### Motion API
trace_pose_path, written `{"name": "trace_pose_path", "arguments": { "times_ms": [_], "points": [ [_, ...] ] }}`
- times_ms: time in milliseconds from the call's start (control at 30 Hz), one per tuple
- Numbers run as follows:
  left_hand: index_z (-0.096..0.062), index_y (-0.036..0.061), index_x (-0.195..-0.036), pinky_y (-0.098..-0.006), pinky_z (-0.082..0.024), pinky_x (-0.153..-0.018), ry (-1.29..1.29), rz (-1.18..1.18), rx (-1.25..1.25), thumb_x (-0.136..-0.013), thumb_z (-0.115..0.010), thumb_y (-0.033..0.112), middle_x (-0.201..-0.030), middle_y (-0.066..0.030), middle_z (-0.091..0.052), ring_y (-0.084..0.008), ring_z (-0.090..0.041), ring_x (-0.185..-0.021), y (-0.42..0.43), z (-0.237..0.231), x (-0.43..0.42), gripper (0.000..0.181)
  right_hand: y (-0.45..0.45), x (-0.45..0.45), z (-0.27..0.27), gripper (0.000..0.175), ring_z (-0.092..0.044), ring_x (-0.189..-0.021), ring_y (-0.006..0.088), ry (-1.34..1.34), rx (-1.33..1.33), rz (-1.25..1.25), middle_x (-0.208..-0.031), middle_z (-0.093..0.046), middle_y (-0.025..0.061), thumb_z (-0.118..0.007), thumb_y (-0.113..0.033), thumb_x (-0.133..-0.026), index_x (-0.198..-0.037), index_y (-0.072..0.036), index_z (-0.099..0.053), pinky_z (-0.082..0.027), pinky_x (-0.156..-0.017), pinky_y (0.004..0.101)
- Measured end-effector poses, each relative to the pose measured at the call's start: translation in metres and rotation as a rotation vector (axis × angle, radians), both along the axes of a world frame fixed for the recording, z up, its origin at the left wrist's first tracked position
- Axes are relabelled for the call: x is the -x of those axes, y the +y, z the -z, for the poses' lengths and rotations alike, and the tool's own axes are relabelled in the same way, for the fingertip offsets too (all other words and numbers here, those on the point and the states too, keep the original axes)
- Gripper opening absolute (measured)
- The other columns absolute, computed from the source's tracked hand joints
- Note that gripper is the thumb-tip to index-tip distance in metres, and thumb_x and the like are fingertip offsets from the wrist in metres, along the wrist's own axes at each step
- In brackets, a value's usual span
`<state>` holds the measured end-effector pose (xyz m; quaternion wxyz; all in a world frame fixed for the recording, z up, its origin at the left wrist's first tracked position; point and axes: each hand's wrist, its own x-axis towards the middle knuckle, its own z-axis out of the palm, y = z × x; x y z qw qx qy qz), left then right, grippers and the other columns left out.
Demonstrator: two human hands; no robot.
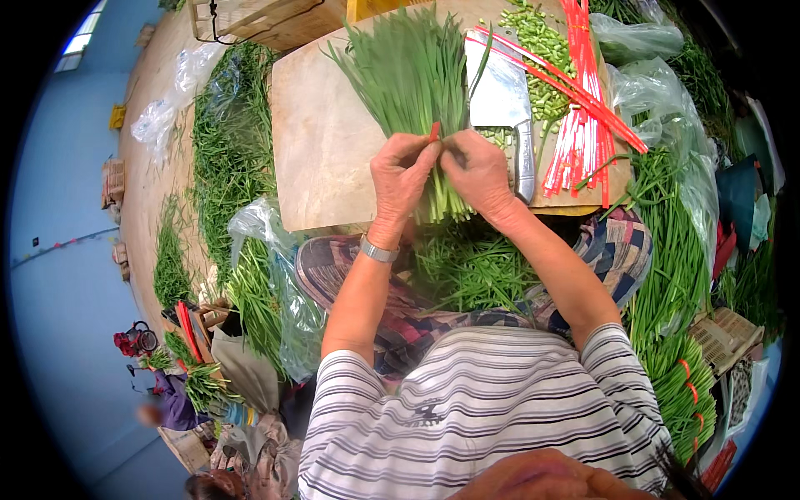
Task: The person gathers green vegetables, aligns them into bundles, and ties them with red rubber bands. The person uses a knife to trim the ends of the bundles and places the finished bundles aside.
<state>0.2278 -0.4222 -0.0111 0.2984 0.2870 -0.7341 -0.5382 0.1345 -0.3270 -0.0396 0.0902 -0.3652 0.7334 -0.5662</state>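
A thick bunch of garlic chives lies on the board, leaf tips pointing away and pale cut stems towards my lap. My left hand and my right hand meet over its lower part. Between their fingertips is a short end of red tie strip; the rest of that strip is hidden by the hands and the stems. Right of the bunch lies a cleaver, its metal handle towards me. Chopped stem ends are scattered beside and under it.
Loose red-and-white tie strips lie on the board's right side. A crate stands at the far edge. Chives lie in plastic at right, near tied bunches. Leaf trimmings cover the floor at left. Other people are at lower left.
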Motion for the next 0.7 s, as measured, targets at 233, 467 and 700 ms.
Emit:
{"name": "trace_pose_path", "arguments": {
  "times_ms": [233, 467, 700],
  "points": [
    [-0.069, -0.0007, -0.087, -0.021, -0.042, -0.061, -0.073, -0.048, 0.193, -0.079, -0.07, 0.003, -0.075, -0.0011, -0.058, -0.0066, -0.053, -0.068, 0.0, 0.011, -0.001, 0.009, 0.003, 0.003, 0.003, 0.009, -0.061, -0.064, 0.0285, -0.414, 0.132, -0.026, -0.071, -0.06, 0.0116, -0.065, -0.013, -0.076, -0.078, -0.004, -0.063, -0.048, -0.059, 0.034],
    [-0.067, -0.0022, -0.087, -0.0234, -0.043, -0.062, -0.136, 0.012, 0.262, -0.076, -0.068, 0.002, -0.076, -0.0045, -0.057, -0.0116, -0.054, -0.068, -0.001, 0.009, -0.001, 0.012, -0.007, -0.003, -0.02, 0.012, -0.059, -0.059, 0.0293, 0.198, 0.07, -0.014, -0.068, -0.06, 0.0088, -0.067, -0.016, -0.074, -0.071, -0.006, -0.061, -0.046, -0.051, 0.0363],
    [-0.066, -0.003, -0.087, -0.0225, -0.045, -0.064, -0.137, 0.12, 0.154, -0.076, -0.069, 0.003, -0.079, -0.0052, -0.057, -0.0107, -0.054, -0.072, -0.005, 0.0, -0.005, 0.012, -0.008, 0.002, -0.03, 0.016, -0.06, -0.06, 0.0301, 0.176, -0.1, -0.033, -0.064, -0.057, 0.0086, -0.065, -0.019, -0.073, -0.065, -0.007, -0.058, -0.045, -0.052, 0.0393]
  ]
}}
